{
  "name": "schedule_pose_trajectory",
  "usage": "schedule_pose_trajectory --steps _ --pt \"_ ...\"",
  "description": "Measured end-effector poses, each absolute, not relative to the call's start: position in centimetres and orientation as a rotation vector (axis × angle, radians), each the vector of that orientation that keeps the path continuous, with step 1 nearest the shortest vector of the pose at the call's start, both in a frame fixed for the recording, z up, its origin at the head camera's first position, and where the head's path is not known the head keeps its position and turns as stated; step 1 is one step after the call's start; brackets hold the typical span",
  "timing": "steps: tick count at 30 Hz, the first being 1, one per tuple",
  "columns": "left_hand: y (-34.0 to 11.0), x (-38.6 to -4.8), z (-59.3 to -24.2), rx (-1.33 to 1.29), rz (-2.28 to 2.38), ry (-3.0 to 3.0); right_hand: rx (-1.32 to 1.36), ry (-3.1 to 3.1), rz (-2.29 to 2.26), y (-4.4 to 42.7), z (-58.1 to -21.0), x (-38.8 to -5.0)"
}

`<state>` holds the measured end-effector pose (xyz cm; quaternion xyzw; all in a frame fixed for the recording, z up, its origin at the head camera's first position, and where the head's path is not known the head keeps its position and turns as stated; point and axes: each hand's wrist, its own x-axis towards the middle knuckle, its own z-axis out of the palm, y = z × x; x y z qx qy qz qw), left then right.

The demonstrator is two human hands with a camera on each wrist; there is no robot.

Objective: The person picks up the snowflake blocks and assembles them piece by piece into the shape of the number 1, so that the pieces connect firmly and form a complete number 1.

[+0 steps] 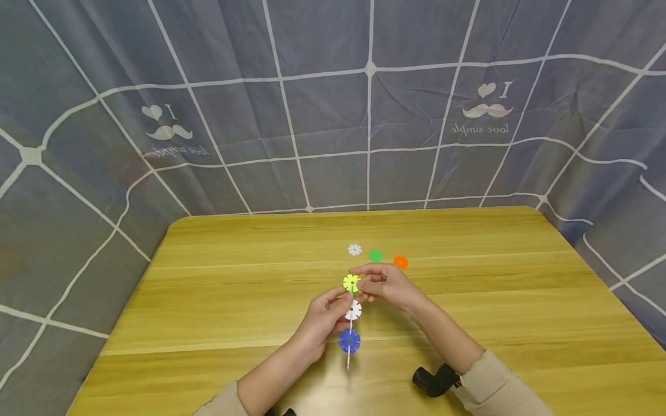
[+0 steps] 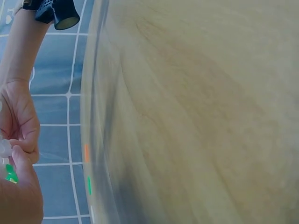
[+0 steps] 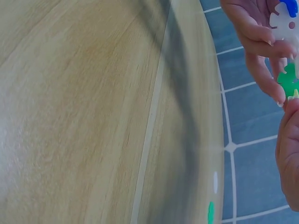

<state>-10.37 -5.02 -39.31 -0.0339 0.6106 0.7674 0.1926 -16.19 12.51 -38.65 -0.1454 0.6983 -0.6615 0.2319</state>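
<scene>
A chain of notched plastic discs hangs between both hands above the table. At its top is a yellow disc (image 1: 351, 282), pinched by my right hand (image 1: 387, 284). Just below, a green disc (image 3: 288, 80) appears edge-on in the head view and flatter in the right wrist view. My left hand (image 1: 328, 315) grips the chain around the green disc and the white disc (image 1: 355, 311). Further down hang a blue disc (image 1: 349, 341) and an edge-on pale disc (image 1: 348, 361). Fingers hide parts of the joints.
Beyond the hands, a loose white disc (image 1: 354, 249), a loose green disc (image 1: 376, 255) and an orange disc (image 1: 400, 262) lie flat on the wooden table (image 1: 234, 277). A grey gridded curtain (image 1: 333, 115) surrounds its back and sides. A black device (image 1: 436, 380) sits by the right wrist.
</scene>
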Motion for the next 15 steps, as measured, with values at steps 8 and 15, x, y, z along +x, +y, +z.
schedule_pose_trajectory --steps 8,15 --pt "-4.76 -10.86 -39.23 -0.132 2.207 1.688 -0.394 1.922 -1.822 12.34 -38.66 -15.97" --pt "-4.53 -11.14 -39.09 -0.167 2.205 1.723 -0.400 1.939 -1.829 12.16 -38.60 -15.82"
